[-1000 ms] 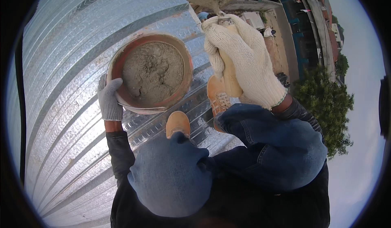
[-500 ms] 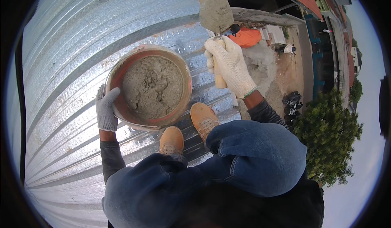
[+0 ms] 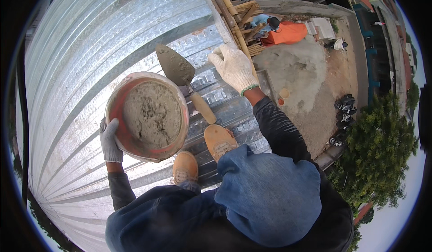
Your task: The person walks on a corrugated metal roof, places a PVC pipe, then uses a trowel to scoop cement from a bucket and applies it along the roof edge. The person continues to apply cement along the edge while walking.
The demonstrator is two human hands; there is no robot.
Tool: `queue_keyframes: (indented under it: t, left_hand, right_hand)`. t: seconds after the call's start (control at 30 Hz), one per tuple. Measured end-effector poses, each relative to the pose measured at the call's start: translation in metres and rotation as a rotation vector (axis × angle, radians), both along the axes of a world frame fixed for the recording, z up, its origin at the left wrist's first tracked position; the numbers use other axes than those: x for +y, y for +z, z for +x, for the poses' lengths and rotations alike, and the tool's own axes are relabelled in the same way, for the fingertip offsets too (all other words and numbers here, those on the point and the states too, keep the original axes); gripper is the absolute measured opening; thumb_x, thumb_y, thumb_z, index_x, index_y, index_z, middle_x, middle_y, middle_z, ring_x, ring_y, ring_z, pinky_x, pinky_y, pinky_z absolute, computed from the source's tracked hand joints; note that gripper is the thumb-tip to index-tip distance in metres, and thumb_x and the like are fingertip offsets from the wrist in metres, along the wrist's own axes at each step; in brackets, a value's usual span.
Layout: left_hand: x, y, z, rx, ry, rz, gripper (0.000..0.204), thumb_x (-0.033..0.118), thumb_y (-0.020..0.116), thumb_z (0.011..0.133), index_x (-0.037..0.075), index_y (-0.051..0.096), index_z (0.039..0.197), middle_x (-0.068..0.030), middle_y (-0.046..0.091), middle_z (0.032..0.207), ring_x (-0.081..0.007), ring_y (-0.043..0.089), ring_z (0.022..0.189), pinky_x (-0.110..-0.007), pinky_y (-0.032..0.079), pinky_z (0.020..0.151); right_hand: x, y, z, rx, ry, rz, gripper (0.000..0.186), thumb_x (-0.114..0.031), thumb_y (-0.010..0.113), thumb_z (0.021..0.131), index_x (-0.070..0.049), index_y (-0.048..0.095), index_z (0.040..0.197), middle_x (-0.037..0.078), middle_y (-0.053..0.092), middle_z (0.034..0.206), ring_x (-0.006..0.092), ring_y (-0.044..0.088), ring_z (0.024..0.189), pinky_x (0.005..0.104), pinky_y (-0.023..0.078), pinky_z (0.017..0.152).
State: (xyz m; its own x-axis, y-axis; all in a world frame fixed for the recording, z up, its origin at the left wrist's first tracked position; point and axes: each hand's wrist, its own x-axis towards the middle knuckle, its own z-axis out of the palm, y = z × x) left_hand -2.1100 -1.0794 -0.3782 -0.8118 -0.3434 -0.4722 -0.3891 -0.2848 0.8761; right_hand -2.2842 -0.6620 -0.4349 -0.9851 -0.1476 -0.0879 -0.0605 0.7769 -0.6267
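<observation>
A round orange pan (image 3: 148, 117) filled with wet grey mortar (image 3: 152, 114) is gripped at its lower left rim by the gloved left hand (image 3: 109, 140), whose fingers are curled tight over the edge. Resting across the pan's upper right rim is a trowel (image 3: 182, 78), its mortar-smeared blade pointing up and away from the pan and its wooden handle lying down to the pan's right; it is not held by anyone. Further right of the pan, the gloved right hand (image 3: 234, 66) is spread flat with fingers apart on the corrugated metal roof (image 3: 90, 36), holding nothing. Two tan shoes (image 3: 202, 155) are planted on the sheet just below the pan. Well beyond the roof edge, far below the pan's level, a person in orange (image 3: 285, 31) is crouched by a mortar heap (image 3: 294, 67) on the ground. The loose trowel could likely be tipped off the rim and sent sliding down the ribbed slope toward that person. The heavy pan, carried by one hand only, could be tilted and spilled, and footing could be lost on the smooth sheet.
</observation>
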Motion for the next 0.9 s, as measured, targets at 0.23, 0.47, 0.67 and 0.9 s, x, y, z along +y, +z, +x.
queue_keyframes:
  t: [0.23, 0.47, 0.67, 0.9]
  left_hand:
    - [0.002, -0.012, -0.001, 0.009, 0.027, 0.023, 0.045, 0.017, 0.077, 0.097, -0.002, 0.069, 0.137, -0.0131, 0.075, 0.128, -0.0233, 0.072, 0.112, -0.038, 0.058, 0.103]
    - [0.005, -0.006, -0.003, -0.015, 0.033, 0.032, 0.048, 0.017, 0.077, 0.096, -0.002, 0.068, 0.139, -0.0135, 0.075, 0.129, -0.0241, 0.072, 0.114, -0.038, 0.057, 0.105]
    - [0.006, -0.005, 0.000, -0.038, 0.062, 0.022, 0.051, 0.017, 0.077, 0.096, -0.003, 0.067, 0.142, -0.0137, 0.074, 0.130, -0.0248, 0.072, 0.114, -0.039, 0.057, 0.104]
    - [0.003, -0.008, -0.003, -0.020, 0.033, 0.028, 0.050, 0.017, 0.077, 0.095, -0.003, 0.068, 0.140, -0.0139, 0.074, 0.129, -0.0247, 0.072, 0.112, -0.038, 0.057, 0.103]
  right_hand:
    - [0.052, -0.066, -0.069, 0.127, 0.120, 0.206, 0.023, -0.027, 0.074, 0.096, -0.007, 0.077, 0.105, 0.020, 0.077, 0.105, 0.0394, 0.073, 0.106, 0.0513, 0.057, 0.092]
    - [0.055, -0.084, -0.081, 0.127, 0.220, 0.320, 0.020, -0.027, 0.068, 0.101, -0.009, 0.075, 0.103, 0.017, 0.076, 0.101, 0.0395, 0.073, 0.099, 0.0519, 0.057, 0.087]
    - [0.048, -0.093, -0.074, 0.153, 0.178, 0.328, 0.020, -0.026, 0.068, 0.100, -0.007, 0.075, 0.101, 0.019, 0.076, 0.099, 0.0405, 0.073, 0.098, 0.0525, 0.057, 0.086]
    - [0.065, -0.080, -0.100, 0.093, 0.329, 0.282, 0.020, -0.024, 0.070, 0.097, -0.006, 0.075, 0.102, 0.019, 0.076, 0.101, 0.0414, 0.072, 0.101, 0.0517, 0.057, 0.088]
